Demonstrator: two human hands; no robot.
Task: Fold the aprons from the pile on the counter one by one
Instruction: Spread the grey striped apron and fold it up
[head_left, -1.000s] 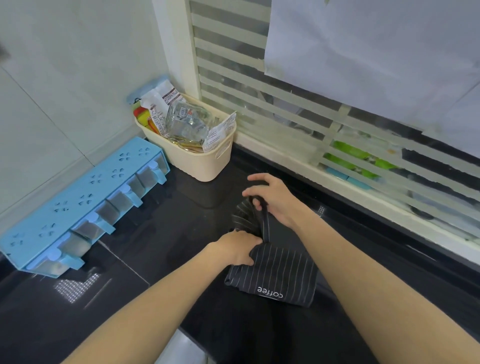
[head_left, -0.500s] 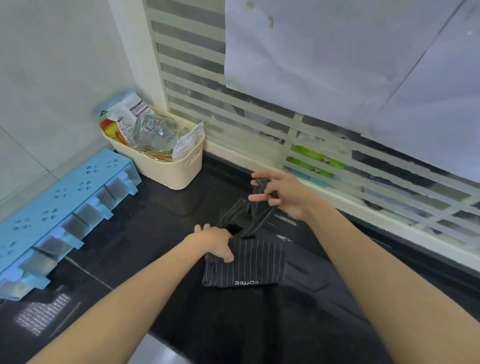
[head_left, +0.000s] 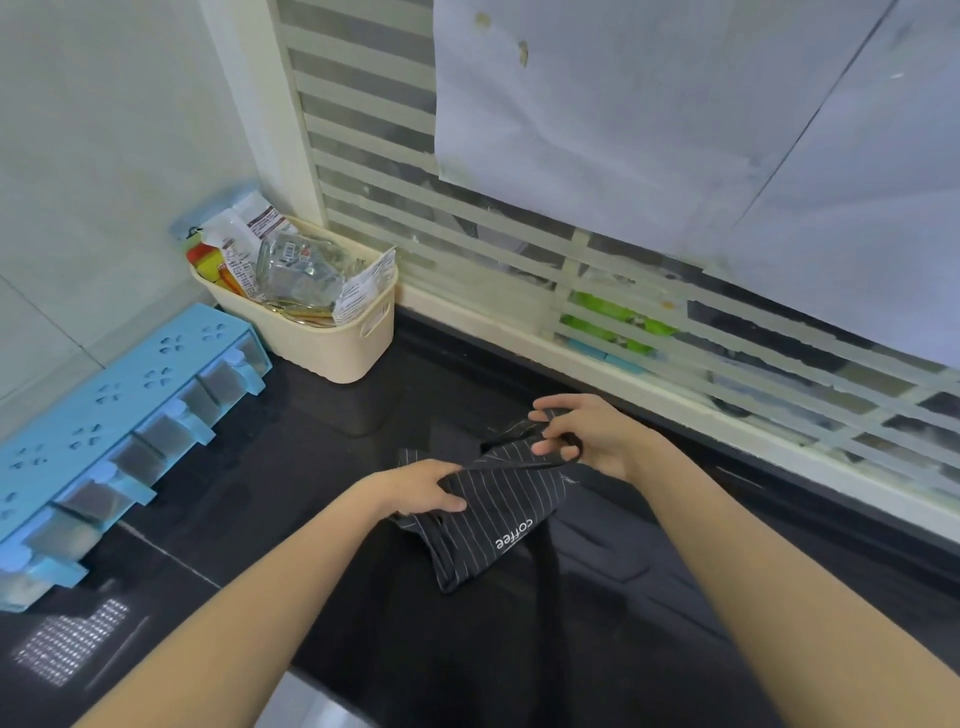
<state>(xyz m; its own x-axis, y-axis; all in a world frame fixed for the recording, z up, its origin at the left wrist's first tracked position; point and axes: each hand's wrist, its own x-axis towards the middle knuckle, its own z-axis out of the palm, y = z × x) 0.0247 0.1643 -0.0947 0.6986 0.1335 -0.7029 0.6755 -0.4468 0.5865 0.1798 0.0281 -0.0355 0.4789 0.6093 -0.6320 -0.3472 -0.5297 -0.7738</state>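
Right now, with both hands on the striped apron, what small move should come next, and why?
Probably bring the right hand toward the left hand and lay the strap end it pinches onto the folded striped apron. The left hand grips the bundle's left edge above the black counter, and the strap end stays loose, so the fold looks unfinished.

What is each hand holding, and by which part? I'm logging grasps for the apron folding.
Both hold the striped apron. The left hand grips its left edge; the right hand pinches the far edge, near a strap.
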